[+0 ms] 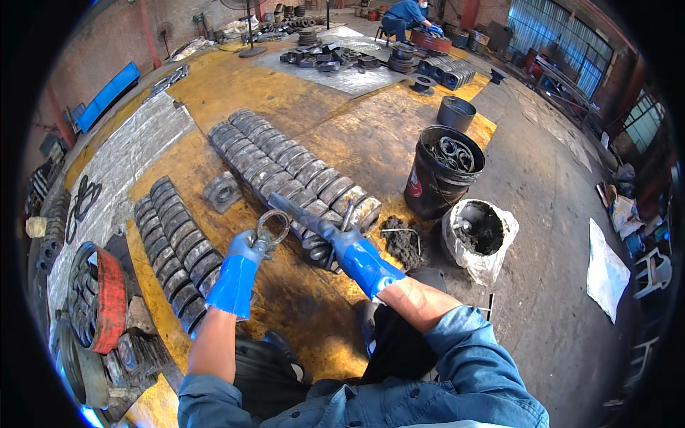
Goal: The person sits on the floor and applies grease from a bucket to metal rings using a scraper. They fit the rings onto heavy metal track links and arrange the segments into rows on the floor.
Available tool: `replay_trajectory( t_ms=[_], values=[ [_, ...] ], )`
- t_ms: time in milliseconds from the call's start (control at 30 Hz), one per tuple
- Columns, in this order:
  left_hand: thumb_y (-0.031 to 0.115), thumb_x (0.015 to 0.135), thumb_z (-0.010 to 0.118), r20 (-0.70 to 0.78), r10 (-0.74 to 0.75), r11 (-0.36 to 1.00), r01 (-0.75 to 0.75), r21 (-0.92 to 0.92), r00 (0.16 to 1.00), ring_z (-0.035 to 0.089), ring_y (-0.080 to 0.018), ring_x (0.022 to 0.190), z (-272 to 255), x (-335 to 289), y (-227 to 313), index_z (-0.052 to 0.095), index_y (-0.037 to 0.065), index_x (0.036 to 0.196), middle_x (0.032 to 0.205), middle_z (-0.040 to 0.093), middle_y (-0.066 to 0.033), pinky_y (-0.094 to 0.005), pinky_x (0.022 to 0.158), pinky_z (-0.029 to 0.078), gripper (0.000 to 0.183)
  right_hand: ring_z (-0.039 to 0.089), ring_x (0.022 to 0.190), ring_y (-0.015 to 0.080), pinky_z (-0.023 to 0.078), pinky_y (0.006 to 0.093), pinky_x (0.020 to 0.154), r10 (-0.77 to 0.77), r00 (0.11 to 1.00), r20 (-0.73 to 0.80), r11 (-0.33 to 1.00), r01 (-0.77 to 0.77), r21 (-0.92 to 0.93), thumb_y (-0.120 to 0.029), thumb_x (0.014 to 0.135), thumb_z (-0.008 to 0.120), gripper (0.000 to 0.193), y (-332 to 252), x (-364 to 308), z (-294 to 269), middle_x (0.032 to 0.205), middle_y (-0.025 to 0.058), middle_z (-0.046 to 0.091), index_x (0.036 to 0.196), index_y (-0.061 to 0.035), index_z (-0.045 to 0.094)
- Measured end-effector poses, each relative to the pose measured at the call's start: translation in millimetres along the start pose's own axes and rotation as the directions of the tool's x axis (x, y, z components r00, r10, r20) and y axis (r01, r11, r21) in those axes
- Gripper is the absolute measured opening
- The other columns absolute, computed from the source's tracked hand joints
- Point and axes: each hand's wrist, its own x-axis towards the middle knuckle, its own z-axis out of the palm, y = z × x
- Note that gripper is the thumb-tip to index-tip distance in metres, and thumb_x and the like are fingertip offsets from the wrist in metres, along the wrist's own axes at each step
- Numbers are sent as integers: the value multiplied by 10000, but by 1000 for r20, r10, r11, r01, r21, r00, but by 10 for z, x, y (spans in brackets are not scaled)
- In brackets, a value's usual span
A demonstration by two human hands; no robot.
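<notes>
My left hand (pixel 247 251), in a blue rubber glove, is closed around the lower edge of a round metal ring (pixel 285 222). My gloved right hand (pixel 348 245) grips a long, flat, dark blade-like tool (pixel 291 211), its free end pointing toward the ring. A short metal rod (pixel 348 215) sticks up by the right thumb; I cannot tell whether that hand holds it. Beyond both hands stretches a double row of greasy metal bearing housings (pixel 285 158). A single housing (pixel 222 191) lies apart, and another double row (pixel 173 242) stands on the left.
To the right stand a black bucket of metal rings (pixel 428 187) and a plastic-lined pail (pixel 505 246) of black grease. A dark grease heap (pixel 404 246) lies beside them. A red drum ring (pixel 110 299) is at left. Far off, a person (pixel 408 16) sits working.
</notes>
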Motion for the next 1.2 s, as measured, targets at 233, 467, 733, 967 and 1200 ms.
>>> replay_trajectory(
  t_ms=[233, 467, 733, 967, 1200],
  values=[
    [264, 984, 594, -26, 52, 942, -41, 332, 998, 647, -140, 678, 84, -109, 232, 679, -35, 934, 766, 687, -75, -328, 615, 536, 315, 669, 615, 233, 546, 315, 519, 23, 991, 135, 986, 0, -166, -209, 967, 541, 224, 67, 93, 25, 869, 205, 712, 987, -24, 665],
    [110, 996, 534, -202, 33, 995, -52, -89, 979, 703, -214, 829, -384, 249, -200, 607, -17, 1163, 994, 694, -133, -324, 645, 602, 222, 666, 585, 202, 519, 300, 502, 53, 968, 244, 997, -39, -60, -197, 958, 510, 212, -200, -57, -3, 816, 189, 715, 924, -97, 693],
    [202, 964, 637, -236, 159, 935, -223, -276, 959, 686, -185, 791, -236, 169, -9, 619, -23, 1157, 955, 701, -95, -329, 679, 590, 297, 653, 615, 186, 504, 294, 518, 214, 949, 233, 977, -207, -56, -332, 995, 513, 389, -66, 168, -170, 855, 163, 710, 1164, -3, 633],
    [80, 943, 636, -91, 147, 988, -150, -36, 985, 615, -117, 796, 113, 76, 199, 655, -1, 1070, 927, 664, -42, -263, 708, 530, 152, 597, 616, 174, 474, 274, 526, 17, 978, 210, 996, -36, 86, -304, 938, 612, 368, -161, -73, -58, 816, 135, 664, 1089, 31, 622],
    [39, 858, 730, 73, 6, 996, -13, 93, 997, 634, -170, 941, -147, 46, 132, 523, -56, 1280, 1140, 642, -148, -281, 782, 537, 480, 664, 649, 204, 552, 302, 577, -190, 949, 250, 978, 204, -31, -353, 872, 696, 450, -169, -195, 50, 866, 175, 708, 1132, 10, 640]
  ],
)
